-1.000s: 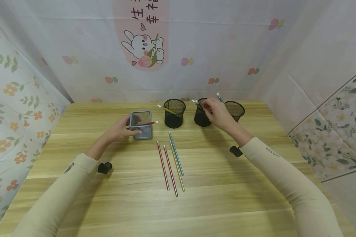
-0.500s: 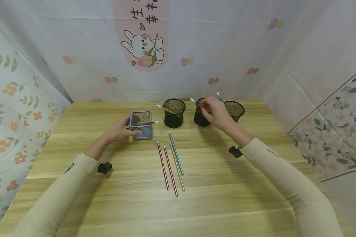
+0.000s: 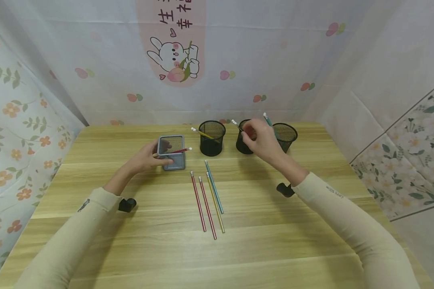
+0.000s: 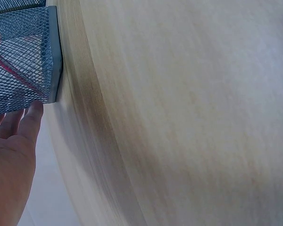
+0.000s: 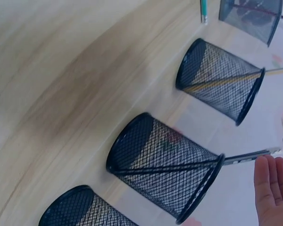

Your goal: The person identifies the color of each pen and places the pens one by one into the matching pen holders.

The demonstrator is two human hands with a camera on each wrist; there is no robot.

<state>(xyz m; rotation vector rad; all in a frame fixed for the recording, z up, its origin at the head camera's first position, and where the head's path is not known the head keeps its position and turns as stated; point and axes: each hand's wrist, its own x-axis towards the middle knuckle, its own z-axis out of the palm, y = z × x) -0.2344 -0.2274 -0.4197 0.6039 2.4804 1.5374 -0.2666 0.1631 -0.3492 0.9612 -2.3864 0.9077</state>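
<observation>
- Gripping a gray mesh holder (image 3: 179,162), square-mouthed, with a red pencil (image 3: 182,150) slanting out, the left hand (image 3: 146,157) has its thumb on the near side, fingers behind.
- Leaning in the middle black cup (image 5: 160,165), dark pencils (image 5: 245,157) end just beside the right hand (image 3: 262,138), bent at the fingers; whether it pinches one, I cannot tell.
- Round black cups alongside hold a yellow pencil (image 3: 205,134) and teal pencil (image 3: 268,119).
- Four loose pencils (image 3: 207,206) lie on the table (image 3: 159,241).

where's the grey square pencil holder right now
In the head view, the grey square holder is left of centre toward the back of the table, in the left hand's grip, just left of the leftmost black mesh cup.
</observation>
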